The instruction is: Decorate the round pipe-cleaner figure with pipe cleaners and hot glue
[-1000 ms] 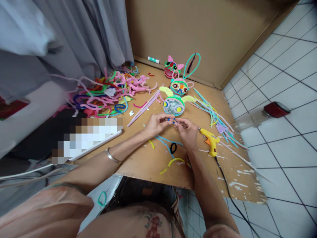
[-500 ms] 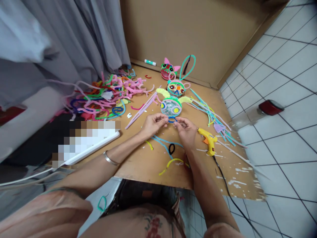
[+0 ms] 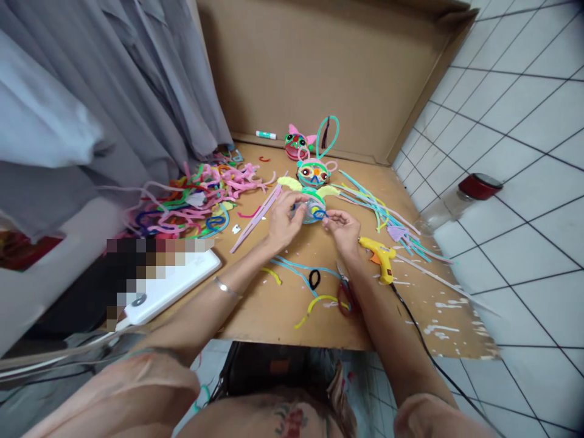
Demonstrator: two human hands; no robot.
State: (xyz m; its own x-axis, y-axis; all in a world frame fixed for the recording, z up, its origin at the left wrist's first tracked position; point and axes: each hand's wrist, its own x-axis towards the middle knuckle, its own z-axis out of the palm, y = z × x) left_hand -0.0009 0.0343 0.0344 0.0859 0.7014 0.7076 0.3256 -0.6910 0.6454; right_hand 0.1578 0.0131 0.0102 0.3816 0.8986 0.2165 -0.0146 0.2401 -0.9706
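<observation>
A small ring of blue pipe cleaner (image 3: 319, 214) is pinched between the thumb and fingertips of my right hand (image 3: 343, 231). It hangs in front of a clear round figure (image 3: 312, 198) with yellow ear pieces and a yellow-and-lilac eye. My left hand (image 3: 287, 220) is beside the figure's left side and hides part of it. Its thumb and fingers are curved but apart, with the ring out of their grasp; whether they touch the figure I cannot tell. Just behind stands a face figure (image 3: 313, 173) with pink loop ears.
A yellow glue gun (image 3: 381, 260) lies right of my right hand, its cord trailing off the front edge. Scissors (image 3: 344, 298) lie partly under my right forearm near a black ring (image 3: 314, 279). Loose pipe cleaners (image 3: 232, 185) pile up left. A white phone-like device (image 3: 182, 283) lies front left.
My left hand has let go of the blue ring and moved a little left with its fingers apart. My right hand keeps the ring. The camera view has shifted slightly.
</observation>
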